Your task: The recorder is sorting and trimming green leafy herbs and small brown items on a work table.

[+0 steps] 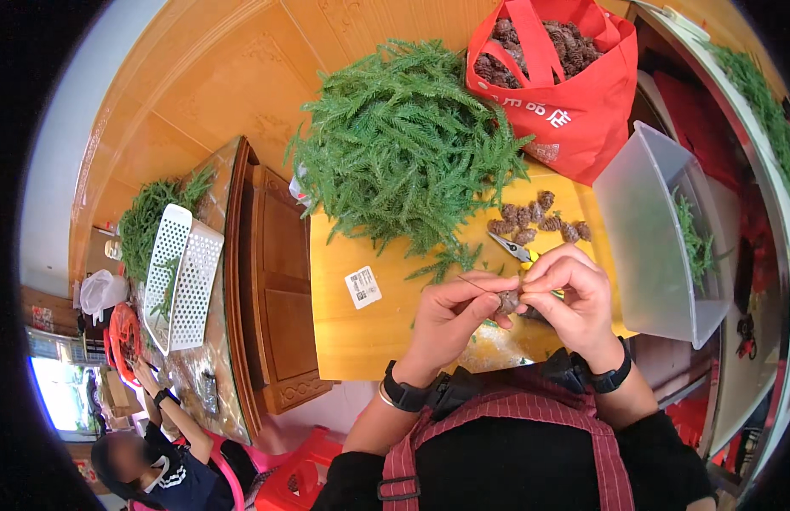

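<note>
Between my two hands, over the near part of the yellow table (361, 341), is a small brown pine cone (508, 301). My left hand (455, 319) is closed on it with thumb and fingertips. A thin dark wire (470, 282) sticks out by the left fingers. My right hand (572, 294) is closed in a pinch against the cone's right side; what lies between its fingertips is too small to make out. Just beyond the hands lie pliers (516, 249) with yellow and black handles. Several loose pine cones (524, 215) lie past the pliers.
A big heap of green artificial pine sprigs (408, 140) covers the table's far left. Behind stands a red bag (565, 119) of pine cones. A translucent bin (646, 230) is at right, a white label (363, 287) at left. Farther left, another person (174, 460) sits near a white perforated basket (195, 281).
</note>
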A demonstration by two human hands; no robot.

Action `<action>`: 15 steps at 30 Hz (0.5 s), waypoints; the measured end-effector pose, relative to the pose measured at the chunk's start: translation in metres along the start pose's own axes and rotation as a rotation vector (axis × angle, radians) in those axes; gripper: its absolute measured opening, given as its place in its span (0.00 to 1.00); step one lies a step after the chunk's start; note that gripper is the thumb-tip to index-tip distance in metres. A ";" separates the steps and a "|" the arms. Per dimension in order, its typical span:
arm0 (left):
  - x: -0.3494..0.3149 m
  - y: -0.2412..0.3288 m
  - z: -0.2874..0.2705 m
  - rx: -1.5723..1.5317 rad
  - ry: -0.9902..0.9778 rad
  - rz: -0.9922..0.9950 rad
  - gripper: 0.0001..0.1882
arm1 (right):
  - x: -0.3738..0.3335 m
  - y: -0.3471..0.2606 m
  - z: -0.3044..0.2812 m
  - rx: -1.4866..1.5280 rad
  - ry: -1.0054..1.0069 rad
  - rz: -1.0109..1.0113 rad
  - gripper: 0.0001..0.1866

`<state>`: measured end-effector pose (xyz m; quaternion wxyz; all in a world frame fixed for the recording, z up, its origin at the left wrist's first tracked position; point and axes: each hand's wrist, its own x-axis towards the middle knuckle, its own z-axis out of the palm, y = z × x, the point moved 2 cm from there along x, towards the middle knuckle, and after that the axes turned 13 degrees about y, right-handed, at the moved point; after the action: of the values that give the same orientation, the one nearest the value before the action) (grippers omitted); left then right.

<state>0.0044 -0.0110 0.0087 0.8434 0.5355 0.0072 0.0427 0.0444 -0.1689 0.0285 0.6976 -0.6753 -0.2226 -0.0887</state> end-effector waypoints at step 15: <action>-0.002 -0.001 -0.002 0.066 -0.063 -0.050 0.11 | 0.003 -0.008 -0.006 -0.085 -0.055 -0.040 0.04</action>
<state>0.0023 -0.0099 0.0072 0.8260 0.5636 -0.0048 0.0046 0.0446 -0.1746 0.0368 0.6598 -0.7020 -0.2513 -0.0934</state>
